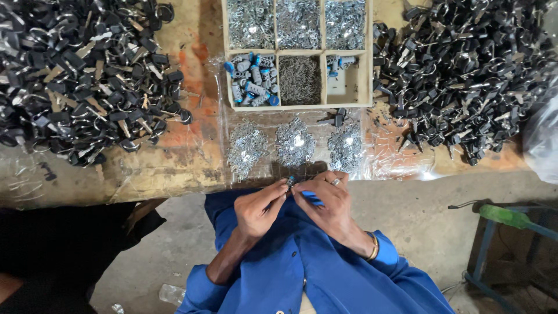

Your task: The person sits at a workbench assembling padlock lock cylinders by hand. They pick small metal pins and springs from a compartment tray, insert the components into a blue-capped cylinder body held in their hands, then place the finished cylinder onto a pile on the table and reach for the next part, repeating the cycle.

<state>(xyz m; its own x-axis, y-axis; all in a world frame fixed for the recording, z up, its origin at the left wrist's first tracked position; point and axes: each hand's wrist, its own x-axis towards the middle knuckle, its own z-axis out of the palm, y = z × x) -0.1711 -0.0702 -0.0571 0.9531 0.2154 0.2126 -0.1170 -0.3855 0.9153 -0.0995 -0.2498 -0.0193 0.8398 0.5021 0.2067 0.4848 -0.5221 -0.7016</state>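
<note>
Left hand (pixel 256 209) and right hand (pixel 326 200) are both pinching a small blue-tipped metal cylinder (pixel 290 182) below three piles of silver parts (pixel 295 142).

A worn wooden table (pixel 174 157) fills the far half of the view, its top scuffed and stained orange-red, with clear plastic sheet (pixel 401 160) over the middle and right part. A wooden tray (pixel 369 70) with six compartments sits at the far middle. Large heaps of black keys lie far left (pixel 81 75) and far right (pixel 465 75). A clear bag (pixel 543 139) shows at the right edge. Near the viewer the floor (pixel 418 221) is grey concrete, dusty and marked. At near right stands a blue metal frame (pixel 482 261) with a green bar (pixel 505 216) across it. Light is even and soft, with dim shadow at near left.
</note>
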